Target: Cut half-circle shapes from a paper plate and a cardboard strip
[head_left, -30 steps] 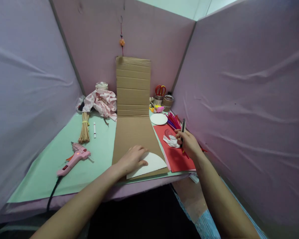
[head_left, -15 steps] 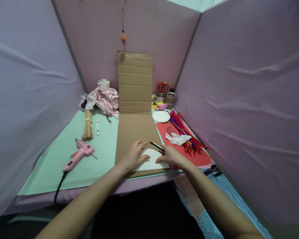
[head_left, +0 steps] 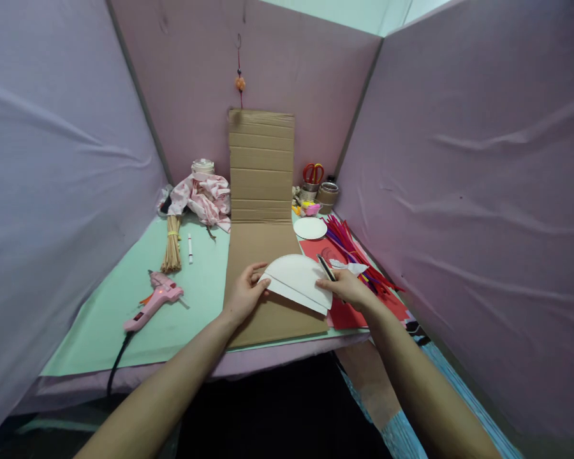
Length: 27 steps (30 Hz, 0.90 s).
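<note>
A white card piece with a rounded top edge is held up over a brown cardboard sheet. Along its lower side runs a straight line, with a white strip below it; I cannot tell if the strip is separate. My left hand pinches the card's left end between thumb and fingers. At the other end my right hand has its thumb on the card. Between the same fingers stands a slim dark and pale tool, a pen or a craft knife by its shape.
On the left lie a pink glue gun with its cord, a bundle of sticks and a white marker. To the right are a white oval, red sheets and pipe cleaners. Scissors stand behind.
The white card has been lifted off the cardboard and tilted, with a rounded edge now showing. Both hands have moved slightly apart, to its two ends.
</note>
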{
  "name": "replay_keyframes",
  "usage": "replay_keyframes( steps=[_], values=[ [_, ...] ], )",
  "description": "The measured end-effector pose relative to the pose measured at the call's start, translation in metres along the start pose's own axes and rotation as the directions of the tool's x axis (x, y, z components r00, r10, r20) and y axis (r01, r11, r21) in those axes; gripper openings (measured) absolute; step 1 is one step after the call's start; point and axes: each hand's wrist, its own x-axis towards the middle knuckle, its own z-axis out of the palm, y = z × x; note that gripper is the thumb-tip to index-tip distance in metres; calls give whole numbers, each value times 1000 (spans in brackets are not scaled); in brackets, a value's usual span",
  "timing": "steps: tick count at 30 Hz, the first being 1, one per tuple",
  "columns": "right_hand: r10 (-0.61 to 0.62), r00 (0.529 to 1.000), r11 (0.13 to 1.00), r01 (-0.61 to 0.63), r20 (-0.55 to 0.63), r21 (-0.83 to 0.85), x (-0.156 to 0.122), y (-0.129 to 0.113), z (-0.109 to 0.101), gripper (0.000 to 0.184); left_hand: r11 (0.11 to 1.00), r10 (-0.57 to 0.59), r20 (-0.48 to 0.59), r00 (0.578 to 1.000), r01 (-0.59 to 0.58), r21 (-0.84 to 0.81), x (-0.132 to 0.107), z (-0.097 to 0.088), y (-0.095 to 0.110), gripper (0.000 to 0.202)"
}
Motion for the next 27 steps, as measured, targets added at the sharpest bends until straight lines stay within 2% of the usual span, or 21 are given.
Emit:
replay_keyframes(
  steps=[5,10,16,23,27],
  values=[
    [-17,985,997,29,-173,70,6,-1,-7,32,999,-7,-101,995,1,-54,5,-2,-7,46],
    [-53,937,990,95,-344,105,17,-9,-35,31,995,-17,-153,988,2,-97,7,-2,-9,39],
    [-88,883,990,130,-461,62,35,-18,-62,24,992,-23,-156,988,4,-123,6,-2,-10,37],
    [-114,779,993,102,-617,-55,76,-41,-100,3,992,-28,-150,988,10,-122,8,-4,-14,37],
    [-99,766,994,50,-635,-93,103,-47,-110,7,991,-39,-146,989,20,-132,7,-4,-14,37]
  ],
)
